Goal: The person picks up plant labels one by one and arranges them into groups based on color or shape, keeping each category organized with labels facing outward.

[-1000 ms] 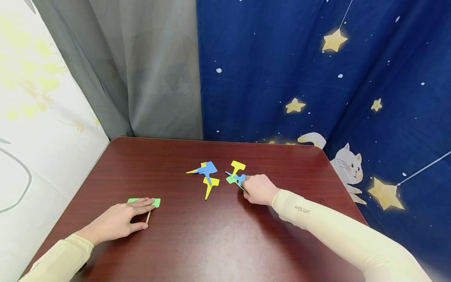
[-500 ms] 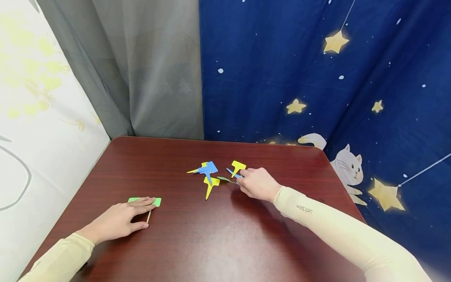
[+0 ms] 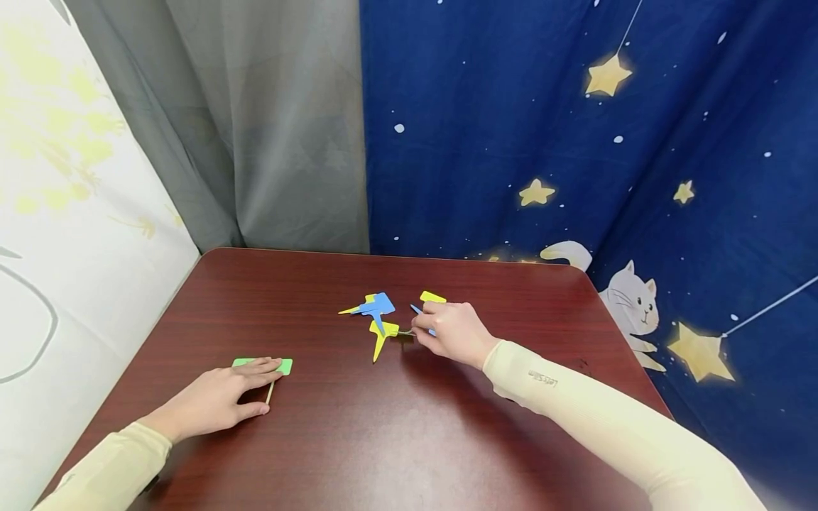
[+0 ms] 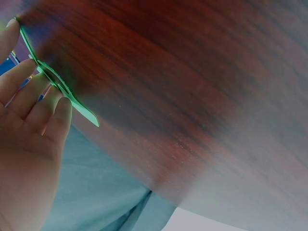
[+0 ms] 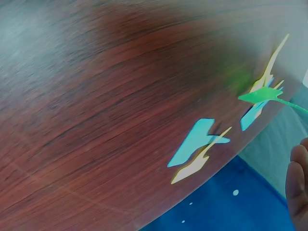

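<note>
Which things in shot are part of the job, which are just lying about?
Likely in the job:
green tag in right grip
green tag or tags under left grip

Probably just lying about:
blue tags
yellow tags

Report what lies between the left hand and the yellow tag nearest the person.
In the head view, a green tag pokes out past the left hand; from there to the yellow tag, bare table.

The left hand (image 3: 220,399) lies palm down, fingers extended, thumb set apart; the right hand (image 3: 455,333) is farther forward, its back up and fingers bent into a pinch. Pale sleeves (image 3: 108,465) cover both arms to the wrists, the right arm (image 3: 594,404) slanting inward.
</note>
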Motion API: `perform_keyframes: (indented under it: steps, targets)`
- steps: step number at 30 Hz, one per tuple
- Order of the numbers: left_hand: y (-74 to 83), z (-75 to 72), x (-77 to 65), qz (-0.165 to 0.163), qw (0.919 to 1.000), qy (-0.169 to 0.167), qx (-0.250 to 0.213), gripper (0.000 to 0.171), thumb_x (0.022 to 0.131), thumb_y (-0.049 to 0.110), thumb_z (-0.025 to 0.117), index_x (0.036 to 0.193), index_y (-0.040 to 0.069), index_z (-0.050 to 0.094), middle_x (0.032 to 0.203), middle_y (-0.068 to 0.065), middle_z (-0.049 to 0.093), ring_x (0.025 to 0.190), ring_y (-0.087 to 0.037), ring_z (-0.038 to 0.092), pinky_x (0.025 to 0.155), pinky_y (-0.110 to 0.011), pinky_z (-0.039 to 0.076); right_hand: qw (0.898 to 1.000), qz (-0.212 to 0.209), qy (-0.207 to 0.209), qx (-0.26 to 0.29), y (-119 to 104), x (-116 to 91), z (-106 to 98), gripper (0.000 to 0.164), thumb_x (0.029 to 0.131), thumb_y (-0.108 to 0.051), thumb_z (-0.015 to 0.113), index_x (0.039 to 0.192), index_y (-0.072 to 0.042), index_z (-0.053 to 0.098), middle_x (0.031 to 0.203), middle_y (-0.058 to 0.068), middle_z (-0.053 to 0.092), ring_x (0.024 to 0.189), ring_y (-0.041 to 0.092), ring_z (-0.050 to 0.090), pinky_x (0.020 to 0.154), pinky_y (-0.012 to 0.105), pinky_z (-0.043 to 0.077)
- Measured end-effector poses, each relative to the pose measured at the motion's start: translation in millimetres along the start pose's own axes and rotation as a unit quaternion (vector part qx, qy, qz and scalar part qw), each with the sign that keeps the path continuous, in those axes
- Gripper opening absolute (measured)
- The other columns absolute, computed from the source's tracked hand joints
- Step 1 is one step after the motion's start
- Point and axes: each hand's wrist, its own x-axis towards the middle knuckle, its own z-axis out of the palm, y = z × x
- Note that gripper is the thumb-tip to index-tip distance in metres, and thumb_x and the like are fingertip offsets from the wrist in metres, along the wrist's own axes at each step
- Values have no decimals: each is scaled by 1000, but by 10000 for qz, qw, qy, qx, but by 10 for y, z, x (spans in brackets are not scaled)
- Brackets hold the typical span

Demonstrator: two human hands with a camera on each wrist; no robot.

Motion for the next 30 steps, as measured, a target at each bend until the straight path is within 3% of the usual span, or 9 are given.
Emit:
perform_keyframes:
  steps: [11,21,30]
  targets:
    - [0,-4,-4,-21,10000,-6,19,57,79,48,64,128,21,55,140,8,39,126,-12,37,88,-42,42,9999,-86,32,119,-258,268,20,12,79,-31,63,88,-28,70,72,-15,47,55,-3,41,45,18,37]
    - [-18,9,-10,-57,10000,-53,40,58,80,49,63,130,22,53,140,9,38,127,-12,36,87,-43,43,9971,-753,40,107,-613,675,58,7,83,-31,59,81,-28,66,74,-12,48,63,0,44,42,17,33]
    - [-7,-13,15,-44,10000,-72,-5,57,80,49,63,129,21,54,140,8,39,126,-13,38,86,-41,44,9924,-1231,24,65,-967,854,325,14,85,-31,51,77,-26,62,71,-10,43,59,2,45,44,19,35]
